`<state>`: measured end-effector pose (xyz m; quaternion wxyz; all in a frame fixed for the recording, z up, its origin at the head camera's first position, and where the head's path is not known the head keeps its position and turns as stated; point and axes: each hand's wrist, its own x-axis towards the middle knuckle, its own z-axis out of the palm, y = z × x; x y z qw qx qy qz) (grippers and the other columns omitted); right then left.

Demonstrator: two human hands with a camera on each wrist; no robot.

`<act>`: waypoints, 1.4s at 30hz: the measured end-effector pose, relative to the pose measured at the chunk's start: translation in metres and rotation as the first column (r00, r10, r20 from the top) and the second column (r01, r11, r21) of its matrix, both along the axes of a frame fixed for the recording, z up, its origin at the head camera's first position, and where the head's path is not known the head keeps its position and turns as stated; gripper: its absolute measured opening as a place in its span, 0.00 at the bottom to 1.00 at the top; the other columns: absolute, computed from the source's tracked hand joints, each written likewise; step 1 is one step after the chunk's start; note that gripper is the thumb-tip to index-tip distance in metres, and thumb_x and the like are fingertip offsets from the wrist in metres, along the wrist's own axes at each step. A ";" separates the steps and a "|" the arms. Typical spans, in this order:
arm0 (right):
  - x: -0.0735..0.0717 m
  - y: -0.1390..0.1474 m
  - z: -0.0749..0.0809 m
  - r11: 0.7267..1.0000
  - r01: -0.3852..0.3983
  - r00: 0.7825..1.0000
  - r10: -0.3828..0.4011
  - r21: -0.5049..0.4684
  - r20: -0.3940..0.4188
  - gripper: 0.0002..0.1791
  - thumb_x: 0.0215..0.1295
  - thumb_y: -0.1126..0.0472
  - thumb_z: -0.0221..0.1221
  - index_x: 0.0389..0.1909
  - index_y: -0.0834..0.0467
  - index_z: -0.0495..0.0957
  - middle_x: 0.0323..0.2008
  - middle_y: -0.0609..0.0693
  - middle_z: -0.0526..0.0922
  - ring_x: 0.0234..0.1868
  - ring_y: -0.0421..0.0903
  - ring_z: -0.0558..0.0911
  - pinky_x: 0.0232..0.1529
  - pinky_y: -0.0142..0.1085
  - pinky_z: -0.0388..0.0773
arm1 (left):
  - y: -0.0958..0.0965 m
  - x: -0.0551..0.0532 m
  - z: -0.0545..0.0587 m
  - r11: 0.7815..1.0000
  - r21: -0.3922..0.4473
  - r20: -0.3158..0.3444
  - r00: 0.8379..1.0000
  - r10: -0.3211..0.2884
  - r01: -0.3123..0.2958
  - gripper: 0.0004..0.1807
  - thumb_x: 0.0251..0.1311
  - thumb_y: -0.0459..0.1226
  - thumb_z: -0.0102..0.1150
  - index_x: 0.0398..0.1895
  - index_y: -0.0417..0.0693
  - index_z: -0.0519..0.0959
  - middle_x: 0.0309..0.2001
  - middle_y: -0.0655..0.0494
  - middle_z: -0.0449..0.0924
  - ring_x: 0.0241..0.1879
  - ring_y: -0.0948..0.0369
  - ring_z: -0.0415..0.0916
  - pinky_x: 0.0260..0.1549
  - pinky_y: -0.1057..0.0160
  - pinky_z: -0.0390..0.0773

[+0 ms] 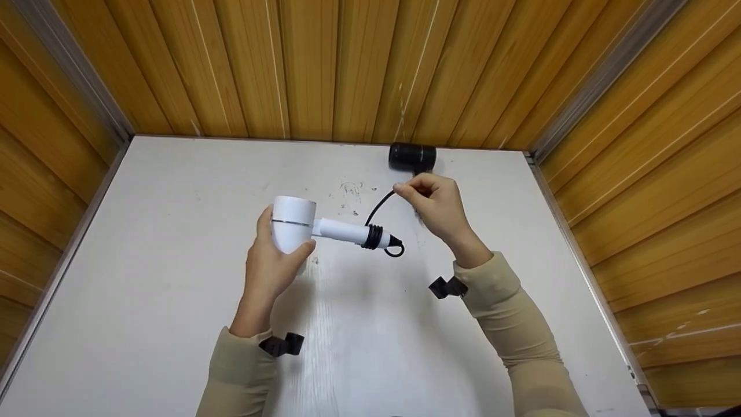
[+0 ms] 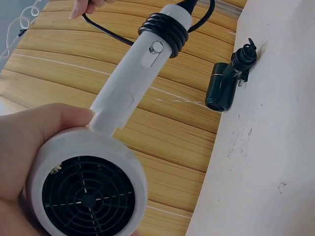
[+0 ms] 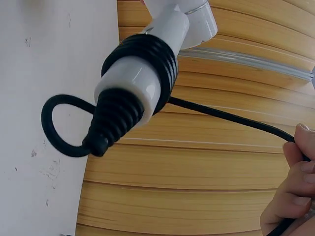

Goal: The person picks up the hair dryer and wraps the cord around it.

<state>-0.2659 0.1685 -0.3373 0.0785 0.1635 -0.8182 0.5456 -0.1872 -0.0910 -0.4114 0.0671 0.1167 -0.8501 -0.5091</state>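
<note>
A white hair dryer [image 1: 294,225] is held above the table by my left hand [image 1: 270,266], which grips its round head with the thumb near the handle joint. The handle points right, and a black cord [image 3: 140,61] is wound several times around its lower end. A small loop of cord sticks out at the handle's tip. My right hand [image 1: 435,205] pinches the free stretch of cord [image 3: 231,117] and holds it taut-looking, away from the handle. In the left wrist view the dryer's round black grille [image 2: 88,199] faces the camera.
A black hair dryer [image 1: 412,157] with its cord wound up lies at the table's back edge, partly behind my right hand. The white table [image 1: 173,278] is bounded by yellow wood-patterned walls [image 1: 307,69] at the back and sides. Dark scuffs mark the tabletop.
</note>
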 end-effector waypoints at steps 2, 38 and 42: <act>0.005 -0.002 0.001 1.000 -0.020 1.000 0.020 -0.001 -0.022 0.09 0.58 0.63 0.64 0.25 0.67 0.82 0.15 0.43 0.70 0.17 0.36 0.63 0.19 0.27 0.59 | 0.001 -0.001 -0.001 1.000 0.003 -0.015 1.000 0.021 -0.021 0.50 0.48 0.44 0.67 0.73 0.54 0.49 0.53 0.40 0.74 0.44 0.45 0.77 0.35 0.48 0.78; 0.072 -0.022 -0.043 0.986 -0.168 0.984 0.167 0.009 0.063 0.08 0.68 0.66 0.52 0.35 0.62 0.80 0.24 0.53 0.77 0.20 0.37 0.69 0.22 0.27 0.64 | -0.002 -0.008 0.011 0.955 0.218 -0.279 0.925 0.258 -0.201 0.50 0.51 0.38 0.67 0.73 0.47 0.46 0.59 0.39 0.67 0.49 0.47 0.72 0.40 0.45 0.74; 0.074 -0.023 -0.051 0.985 -0.173 0.979 0.173 -0.003 0.110 0.09 0.68 0.65 0.52 0.35 0.63 0.80 0.24 0.54 0.78 0.18 0.36 0.68 0.20 0.27 0.64 | -0.003 -0.008 0.012 0.950 0.235 -0.282 0.921 0.268 -0.204 0.50 0.52 0.38 0.66 0.73 0.47 0.46 0.60 0.39 0.66 0.50 0.46 0.72 0.40 0.43 0.75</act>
